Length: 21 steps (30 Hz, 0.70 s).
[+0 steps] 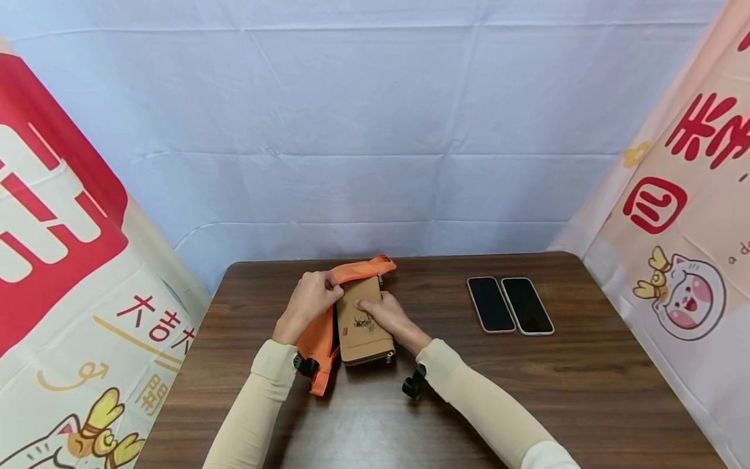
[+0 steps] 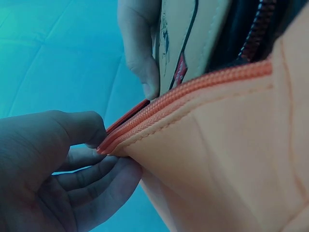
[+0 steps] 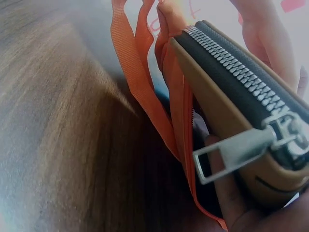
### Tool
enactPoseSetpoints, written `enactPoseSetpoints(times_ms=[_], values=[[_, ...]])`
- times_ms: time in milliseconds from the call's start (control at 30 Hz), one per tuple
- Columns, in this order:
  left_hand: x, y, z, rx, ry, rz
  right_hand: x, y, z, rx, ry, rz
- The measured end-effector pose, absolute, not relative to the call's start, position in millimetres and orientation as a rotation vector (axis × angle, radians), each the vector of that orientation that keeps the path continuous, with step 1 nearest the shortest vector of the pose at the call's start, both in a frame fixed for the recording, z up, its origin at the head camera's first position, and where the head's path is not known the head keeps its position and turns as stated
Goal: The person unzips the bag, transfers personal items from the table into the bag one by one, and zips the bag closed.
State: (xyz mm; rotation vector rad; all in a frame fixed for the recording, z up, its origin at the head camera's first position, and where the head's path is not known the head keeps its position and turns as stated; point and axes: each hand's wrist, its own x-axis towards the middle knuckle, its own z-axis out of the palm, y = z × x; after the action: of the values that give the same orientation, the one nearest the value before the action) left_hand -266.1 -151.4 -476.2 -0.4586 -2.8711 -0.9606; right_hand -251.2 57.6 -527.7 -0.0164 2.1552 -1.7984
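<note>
A tan zip wallet (image 1: pixel 366 335) with a small dark print is in my right hand (image 1: pixel 388 317), thumb across its face and fingers beneath. Under and beside it lies an orange bag (image 1: pixel 316 339) with its zip undone. My left hand (image 1: pixel 309 301) pinches the zipped edge of that bag at one end of the opening, clearly seen in the left wrist view. There, part of the wallet (image 2: pixel 193 48) stands at the bag's mouth; how deep it sits is hidden. The right wrist view shows the wallet's metal zip pull (image 3: pixel 236 150) and orange straps (image 3: pixel 140 87).
Two phones, one with a pinkish edge (image 1: pixel 491 305) and one with a white edge (image 1: pixel 527 306), lie side by side on the right of the brown wooden table (image 1: pixel 586 391). A pale cloth (image 1: pixel 375 130) hangs behind the table, with printed cloths at both sides.
</note>
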Motion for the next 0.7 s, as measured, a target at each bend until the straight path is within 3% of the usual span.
enactPoseSetpoints(times_ms=[700], values=[[-269.5,-150.9,-480.4,-0.448,-2.865,-0.958,-252.6,52.2,-527.3,0.102,2.114,-1.886]])
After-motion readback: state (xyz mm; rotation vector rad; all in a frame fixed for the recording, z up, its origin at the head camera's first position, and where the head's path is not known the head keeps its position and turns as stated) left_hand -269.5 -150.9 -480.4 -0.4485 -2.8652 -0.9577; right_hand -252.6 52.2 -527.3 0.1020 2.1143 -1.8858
